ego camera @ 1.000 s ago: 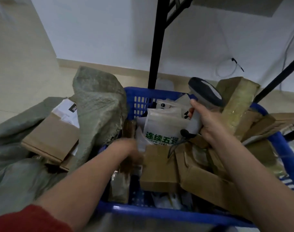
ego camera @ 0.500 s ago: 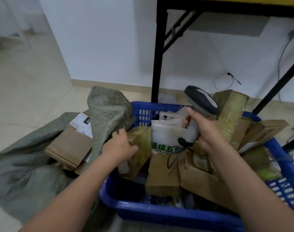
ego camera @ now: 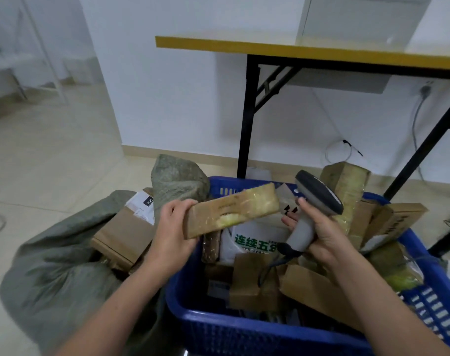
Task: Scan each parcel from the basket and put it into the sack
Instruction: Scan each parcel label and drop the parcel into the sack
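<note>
My left hand (ego camera: 173, 231) grips the left end of a long taped cardboard parcel (ego camera: 231, 210), held up lengthwise above the blue basket (ego camera: 244, 332). Just right of the parcel, my right hand (ego camera: 319, 231) holds a grey handheld scanner (ego camera: 312, 201) by its handle, its dark head tilted toward the parcel. The basket holds several cardboard parcels and a white bag with green print (ego camera: 254, 244). Left of the basket, a grey-green sack (ego camera: 52, 265) lies open on the floor with cardboard boxes (ego camera: 122, 237) in its mouth.
A yellow-topped table (ego camera: 308, 51) with black folding legs (ego camera: 248, 119) stands behind the basket against the white wall. Cables (ego camera: 339, 150) lie on the floor by the wall. Beige tiled floor (ego camera: 52, 163) spreads to the left.
My left hand has lifted the long taped parcel out of the basket and turned it level. The scanner in my right hand stays beside it. The view has tilted upward.
</note>
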